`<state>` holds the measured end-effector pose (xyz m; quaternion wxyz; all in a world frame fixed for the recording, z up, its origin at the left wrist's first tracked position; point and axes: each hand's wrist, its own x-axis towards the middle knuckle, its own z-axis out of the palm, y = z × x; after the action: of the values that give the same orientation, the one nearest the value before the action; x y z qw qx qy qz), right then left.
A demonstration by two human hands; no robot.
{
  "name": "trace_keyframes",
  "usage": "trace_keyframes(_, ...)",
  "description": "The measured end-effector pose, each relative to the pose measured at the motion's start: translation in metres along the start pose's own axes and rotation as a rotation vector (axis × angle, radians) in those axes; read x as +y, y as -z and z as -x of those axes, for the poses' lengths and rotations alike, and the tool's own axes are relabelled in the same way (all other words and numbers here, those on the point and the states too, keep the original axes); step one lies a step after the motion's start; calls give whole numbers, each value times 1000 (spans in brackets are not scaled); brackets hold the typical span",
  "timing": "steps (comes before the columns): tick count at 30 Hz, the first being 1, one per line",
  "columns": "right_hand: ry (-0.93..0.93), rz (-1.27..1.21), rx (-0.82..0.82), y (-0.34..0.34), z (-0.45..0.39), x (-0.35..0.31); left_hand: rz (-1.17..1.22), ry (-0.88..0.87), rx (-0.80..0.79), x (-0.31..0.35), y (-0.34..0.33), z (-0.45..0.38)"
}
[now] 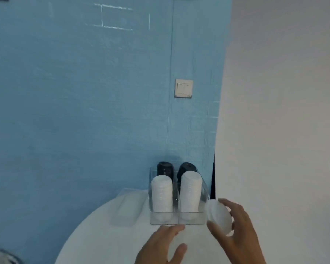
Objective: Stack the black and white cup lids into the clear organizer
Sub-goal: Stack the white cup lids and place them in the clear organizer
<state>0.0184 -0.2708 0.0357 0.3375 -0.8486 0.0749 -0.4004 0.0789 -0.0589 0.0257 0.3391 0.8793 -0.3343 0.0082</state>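
Clear plastic walls of the organizer [179, 216] stand on the round white table [103, 235], and it looks nearly full: two white lid stacks [162, 197] in front, two black lid stacks [165, 169] behind. I judge that little is left to add. My right hand [236, 231] grips a small stack of white lids [219, 216] between thumb and curled fingers, just right of the organizer. My left hand [160, 244] holds nothing, its relaxed fingertips near the front wall.

The white lid stacks [162, 199] hide the lower parts of the black lid stacks [165, 169] behind them; both wrists are cut off by the bottom edge; the dark object [0, 256] at the bottom-left corner is too blurred to identify.
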Motion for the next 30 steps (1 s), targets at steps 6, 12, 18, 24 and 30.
trace_keyframes(6,26,22,-321,-91,-87,-34,-164,69,299,-57,33,-27)
trace_keyframes(12,106,217,-398,-149,-136,-43,-123,76,373,-84,42,-52)
trace_keyframes(18,175,401,-430,-178,-161,-42,-40,104,403,-108,36,-64)
trace_keyframes(24,145,497,-507,-187,-161,-30,-17,120,407,-118,33,-74)
trace_keyframes(30,162,448,-521,-192,-154,-21,-10,114,412,-119,29,-87)
